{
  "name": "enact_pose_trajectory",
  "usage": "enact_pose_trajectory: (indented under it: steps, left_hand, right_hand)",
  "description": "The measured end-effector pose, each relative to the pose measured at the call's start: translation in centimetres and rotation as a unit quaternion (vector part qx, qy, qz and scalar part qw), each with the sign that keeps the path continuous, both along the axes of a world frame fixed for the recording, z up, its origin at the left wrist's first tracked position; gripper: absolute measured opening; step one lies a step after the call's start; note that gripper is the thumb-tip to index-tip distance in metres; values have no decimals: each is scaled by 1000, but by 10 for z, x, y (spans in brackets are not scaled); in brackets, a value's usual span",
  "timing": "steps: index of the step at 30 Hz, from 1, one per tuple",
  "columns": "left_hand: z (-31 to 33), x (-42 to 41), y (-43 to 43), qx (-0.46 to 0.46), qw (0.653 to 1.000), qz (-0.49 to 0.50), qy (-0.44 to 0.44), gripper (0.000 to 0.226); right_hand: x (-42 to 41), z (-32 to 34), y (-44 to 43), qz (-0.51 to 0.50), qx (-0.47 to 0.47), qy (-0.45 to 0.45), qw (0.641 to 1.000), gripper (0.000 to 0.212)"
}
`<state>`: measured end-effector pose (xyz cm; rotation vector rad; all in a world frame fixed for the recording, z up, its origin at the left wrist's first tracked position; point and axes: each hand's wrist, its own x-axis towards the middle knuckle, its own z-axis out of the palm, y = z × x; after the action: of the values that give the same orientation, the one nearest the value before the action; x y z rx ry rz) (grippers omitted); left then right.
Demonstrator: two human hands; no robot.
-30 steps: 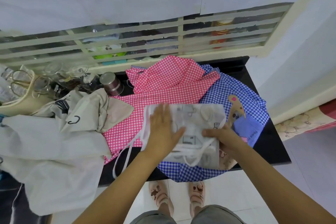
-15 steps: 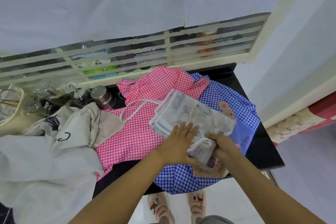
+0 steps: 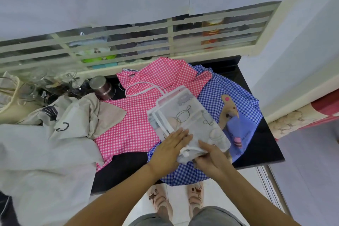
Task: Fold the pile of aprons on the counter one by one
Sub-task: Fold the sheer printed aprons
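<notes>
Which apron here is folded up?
The white printed apron, under the left hand and right hand; the pink checked apron, blue checked apron and beige apron lie unfolded.

A black counter (image 3: 264,148) fills the middle of the frame, its bare top showing at right and at lower centre. A pink checked apron (image 3: 132,130) spreads across its middle, a blue checked apron (image 3: 216,97) to the right, hanging over the near edge. A cream cloth (image 3: 45,152) (crumpled, black marks) covers the left. A steel tin (image 3: 101,86) and glassware (image 3: 36,86) stand upper left.
</notes>
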<state>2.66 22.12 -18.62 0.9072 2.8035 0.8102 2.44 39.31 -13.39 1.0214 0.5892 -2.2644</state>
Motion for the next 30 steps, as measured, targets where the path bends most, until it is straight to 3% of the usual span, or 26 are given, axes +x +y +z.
enact_pose_trajectory:
  steps: [1,2,3,4,5,7,8,9,11,12,13,15,17,18,19,21,24,25,27,29,30]
  left_hand:
    - [2,-2,-5,-8,1000,1,-27,93]
    - [2,-7,-12,-16,999,-6,-46,92]
    - [3,-9,-19,-29,997,-17,-71,89]
    - [-1,-11,-29,-27,995,-25,-92,87]
    - [0,-10,-35,-37,993,-26,-107,84]
    - [1,-10,-44,-4,990,-26,-141,73]
    - [-1,-10,-48,20,987,-23,-157,67]
    - [2,-10,-52,26,984,-19,-173,63]
    - [6,-12,-58,30,981,-30,-191,59]
    - [5,-14,-61,21,981,-45,-190,59]
    - [7,-16,-65,9,981,-62,-184,60]
    - [8,-19,-71,-20,981,-82,-173,60]
    - [13,-19,-72,-8,979,-69,-194,57]
    - [15,-17,-71,25,972,-42,-229,56]
    - [19,-16,-70,84,958,-4,-274,54]
    - [23,-14,-68,198,911,74,-355,38]
    - [24,-29,-68,298,840,191,-412,29]
    - [27,-38,-69,336,801,226,-441,30]
    - [29,-56,-73,360,747,289,-478,28]
    - [25,-67,-78,365,731,323,-478,26]
    - [22,-69,-79,375,724,336,-472,26]
  right_hand:
    - [1,3,6,34,17,5,999,73]
    - [0,15,13,82,105,26,991,64]
    - [-1,17,22,137,235,70,960,64]
    - [-3,21,33,201,371,122,898,73]
    - [-4,20,47,230,500,184,814,82]
    - [-9,19,67,235,629,327,665,86]
    - [-13,16,76,274,644,414,582,91]
    - [-21,8,83,345,637,503,472,97]
    - [-41,-5,91,458,603,615,219,105]
    - [-51,-10,91,488,577,640,138,107]
    - [-60,-16,88,515,546,654,93,108]
    - [-77,-26,79,531,509,675,53,104]
    - [-91,-32,74,546,478,686,53,93]
    - [-93,-33,72,556,466,684,76,87]
    - [-96,-32,69,561,458,679,122,80]
    - [-98,-33,63,555,447,648,270,65]
    - [-99,-29,46,550,466,505,475,41]
    - [-103,-28,37,518,481,477,523,53]
    - [-111,-25,24,480,506,434,571,87]
    - [-120,-19,11,468,542,392,578,77]
    - [-124,-19,5,467,574,384,553,65]
